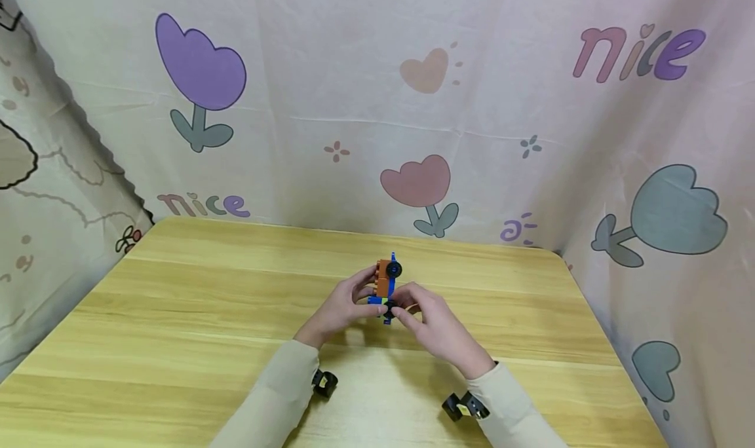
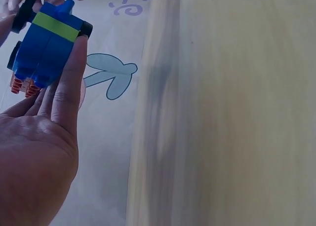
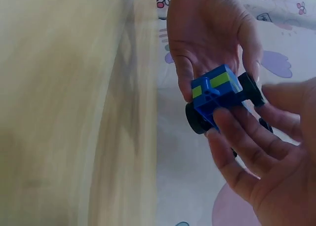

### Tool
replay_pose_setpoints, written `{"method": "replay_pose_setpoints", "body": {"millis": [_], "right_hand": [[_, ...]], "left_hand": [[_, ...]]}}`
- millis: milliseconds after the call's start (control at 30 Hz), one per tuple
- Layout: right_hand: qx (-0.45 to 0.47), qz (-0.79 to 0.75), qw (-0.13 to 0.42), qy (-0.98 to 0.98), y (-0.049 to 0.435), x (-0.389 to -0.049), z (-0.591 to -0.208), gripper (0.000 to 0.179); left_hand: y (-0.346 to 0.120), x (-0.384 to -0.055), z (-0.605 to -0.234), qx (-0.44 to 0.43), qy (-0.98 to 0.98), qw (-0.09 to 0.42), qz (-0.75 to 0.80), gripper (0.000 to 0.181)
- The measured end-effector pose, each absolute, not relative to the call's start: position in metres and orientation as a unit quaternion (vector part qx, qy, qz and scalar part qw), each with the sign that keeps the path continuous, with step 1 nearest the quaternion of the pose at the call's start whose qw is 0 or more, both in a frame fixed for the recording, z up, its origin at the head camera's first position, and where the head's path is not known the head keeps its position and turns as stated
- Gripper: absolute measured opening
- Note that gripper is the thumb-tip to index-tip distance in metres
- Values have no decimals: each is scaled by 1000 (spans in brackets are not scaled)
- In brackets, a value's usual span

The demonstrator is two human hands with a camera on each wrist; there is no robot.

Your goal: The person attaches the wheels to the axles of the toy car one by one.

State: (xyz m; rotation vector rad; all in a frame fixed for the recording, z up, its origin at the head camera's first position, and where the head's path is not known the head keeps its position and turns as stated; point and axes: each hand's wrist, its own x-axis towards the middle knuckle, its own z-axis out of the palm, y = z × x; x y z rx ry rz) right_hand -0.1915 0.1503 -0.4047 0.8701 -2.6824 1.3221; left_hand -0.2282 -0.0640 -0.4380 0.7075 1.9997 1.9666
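Observation:
A small toy car of building bricks is held up over the table, its blue end toward me and its orange bricks farther out. My left hand grips it from the left, thumb on the near end and fingers along the far side. In the left wrist view, the blue body with a lime stripe leans against those fingers. My right hand pinches a black wheel at the car's near end, its other fingers against the underside. A second black wheel sits at the far end.
Below the hands is a light wooden table. A printed cloth with flowers and lettering hangs behind it and along the sides. Black wrist cameras are strapped at both sleeves.

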Motion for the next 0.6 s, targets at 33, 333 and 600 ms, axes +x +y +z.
{"method": "replay_pose_setpoints", "body": {"millis": [33,333,600], "right_hand": [[271,435,7,-858,151,-192,-405,18],[227,487,-58,-842,155,-192,-406,19],[220,553,-110,-796,154,-191,-408,22]], "left_hand": [[-64,-228,-438,243,686,124,675,83],[-62,-228,-436,240,682,124,679,84],[-62,-226,-435,238,698,117,665,84]]}}
